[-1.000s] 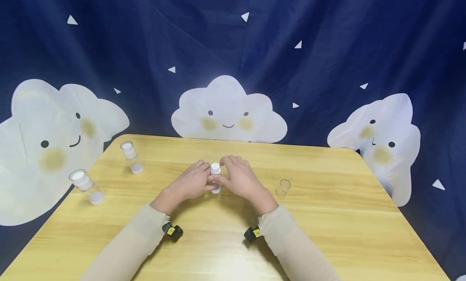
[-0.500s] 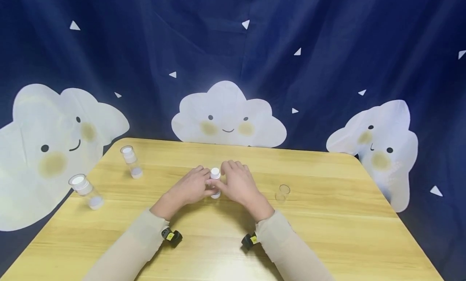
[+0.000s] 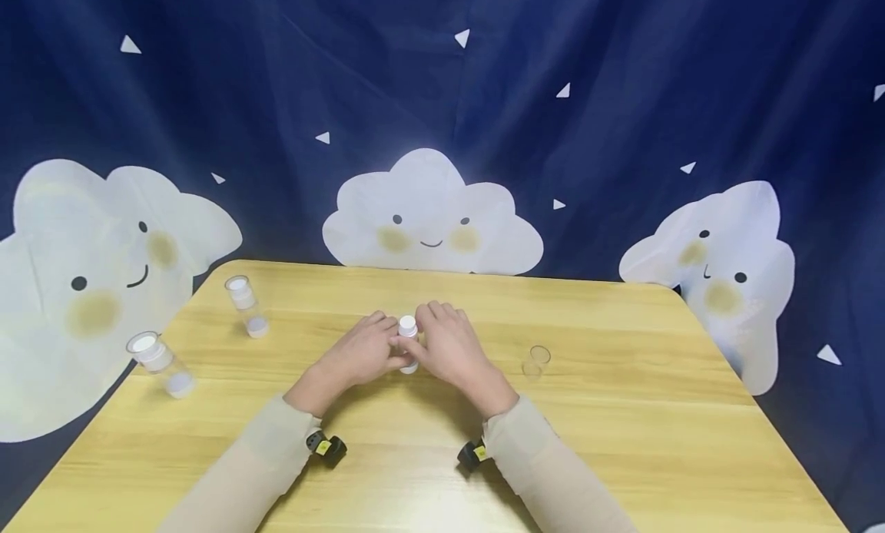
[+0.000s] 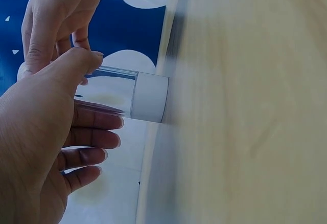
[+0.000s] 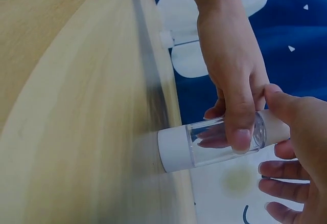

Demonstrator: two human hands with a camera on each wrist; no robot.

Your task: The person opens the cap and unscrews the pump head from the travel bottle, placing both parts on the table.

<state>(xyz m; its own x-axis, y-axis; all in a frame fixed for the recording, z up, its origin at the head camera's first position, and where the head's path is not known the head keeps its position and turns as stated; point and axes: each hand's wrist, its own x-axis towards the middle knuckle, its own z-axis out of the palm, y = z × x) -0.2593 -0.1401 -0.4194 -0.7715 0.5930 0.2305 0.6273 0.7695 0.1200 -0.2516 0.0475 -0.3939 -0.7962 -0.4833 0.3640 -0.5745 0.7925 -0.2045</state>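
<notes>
A small clear bottle (image 5: 214, 144) with a white base and white top stands upright on the table, between my two hands in the head view. My left hand (image 3: 362, 349) grips its clear body, with the thumb on the near side in the right wrist view. My right hand (image 3: 452, 347) pinches the white top (image 3: 407, 324) between thumb and forefinger; the other fingers are loosely bent and apart from it. In the left wrist view the white base (image 4: 149, 97) meets the tabletop, and the upper part is hidden behind the hands.
A clear cap (image 3: 536, 362) stands on the table to the right of my right hand. Two similar bottles stand at the left, one farther back (image 3: 246, 306) and one nearer (image 3: 160, 364) the left table edge. A blue curtain with clouds hangs behind the wooden table (image 3: 657, 410).
The head view has shifted slightly. Both hands stay on the bottle in nearly the same place, with only a small shift of the right hand and thumb.
</notes>
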